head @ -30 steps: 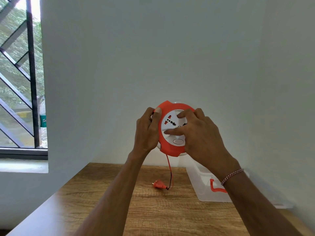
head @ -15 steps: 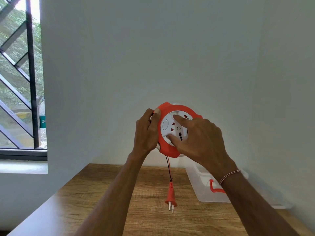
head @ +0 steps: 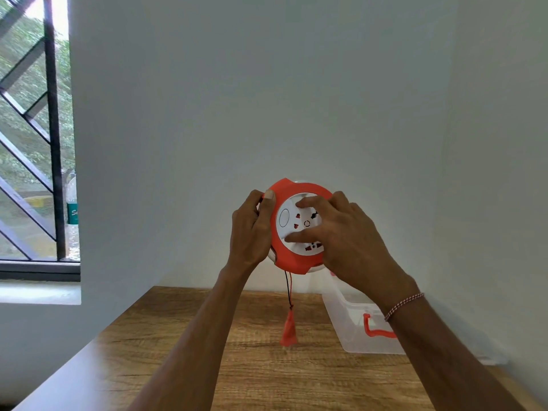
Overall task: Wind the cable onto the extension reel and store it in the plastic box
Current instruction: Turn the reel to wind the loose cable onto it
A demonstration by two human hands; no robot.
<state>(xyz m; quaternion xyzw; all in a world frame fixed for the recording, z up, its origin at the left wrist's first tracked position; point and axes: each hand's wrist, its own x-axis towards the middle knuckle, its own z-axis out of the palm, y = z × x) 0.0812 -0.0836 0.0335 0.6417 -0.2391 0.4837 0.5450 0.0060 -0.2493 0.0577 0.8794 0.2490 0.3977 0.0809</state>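
I hold a round orange extension reel point(head: 292, 259) with a white socket face upright in front of the wall, above the table. My left hand point(head: 252, 229) grips its left rim. My right hand point(head: 341, 241) presses its fingers on the white centre disc and covers the right side. A short length of red and black cable point(head: 288, 287) hangs from the reel's bottom. The orange plug point(head: 289, 329) dangles at its end, blurred, above the table. The clear plastic box point(head: 350, 324) with an orange latch stands on the table at the right, partly behind my right forearm.
The wooden table point(head: 267, 375) runs along the white wall. A barred window point(head: 35, 143) is at the far left, with a plastic bottle point(head: 71, 209) standing on its sill. The box's clear lid point(head: 489, 355) lies behind the box by the right wall.
The white disc has turned under my right fingers. The hanging cable has grown shorter, and the plug has risen off the table and now swings in the air.
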